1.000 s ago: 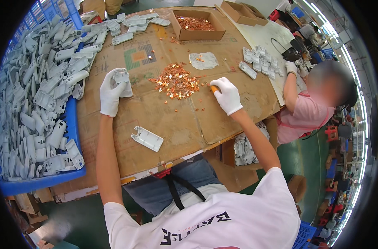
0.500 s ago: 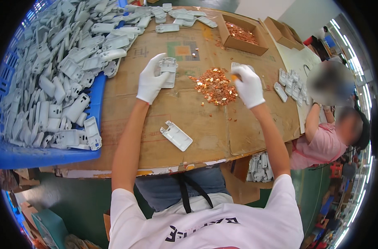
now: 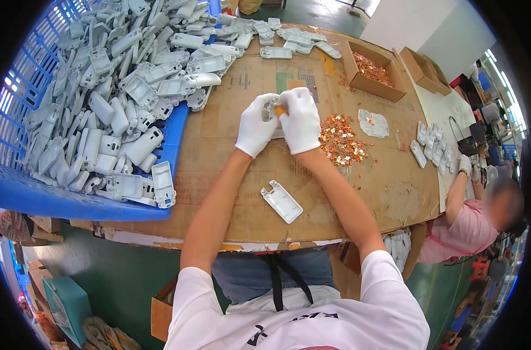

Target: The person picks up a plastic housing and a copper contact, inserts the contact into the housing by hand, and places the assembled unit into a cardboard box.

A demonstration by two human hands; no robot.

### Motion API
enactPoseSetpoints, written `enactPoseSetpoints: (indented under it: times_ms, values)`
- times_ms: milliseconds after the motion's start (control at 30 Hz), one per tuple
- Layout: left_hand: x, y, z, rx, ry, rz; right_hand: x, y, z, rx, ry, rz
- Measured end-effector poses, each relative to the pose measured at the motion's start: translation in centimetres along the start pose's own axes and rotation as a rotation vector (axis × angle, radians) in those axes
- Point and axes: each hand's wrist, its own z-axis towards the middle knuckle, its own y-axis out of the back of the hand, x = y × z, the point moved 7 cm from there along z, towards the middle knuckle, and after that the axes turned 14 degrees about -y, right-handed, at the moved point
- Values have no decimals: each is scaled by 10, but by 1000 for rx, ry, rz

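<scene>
Both my hands wear white gloves and meet over the cardboard-covered table. My left hand (image 3: 257, 125) is closed around a pale grey-white plastic housing (image 3: 269, 109), mostly covered by the gloves. Against the housing's upper part, my right hand (image 3: 301, 123) has its fingers pinched together. Something orange (image 3: 281, 110) shows at its thumb; whether it is held or worn I cannot tell. Right of that hand lies a loose pile of small copper-coloured metal pieces (image 3: 342, 140). Nearer me, another plastic housing (image 3: 282, 202) rests hollow side up.
A blue crate (image 3: 102, 211) heaped with housings takes up the left. At the back right stands a cardboard box (image 3: 382, 88) of copper pieces. A pale patch (image 3: 373, 123) with a few pieces lies beyond the pile. A pink-clad co-worker (image 3: 461, 227) sits right, near more housings (image 3: 434, 144).
My right hand has left the copper pile and moved left to the housing in my left hand. The whole view has shifted, so the table appears farther right and lower.
</scene>
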Motion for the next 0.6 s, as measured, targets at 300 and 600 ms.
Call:
enactPoseSetpoints:
  times_ms: [300,600]
  values:
    - [-39,3,-8,25,7,-110,-7,22,0,220,-48,217]
    - [-156,34,-40,202,-5,12,42,102,-60,425,-96,222]
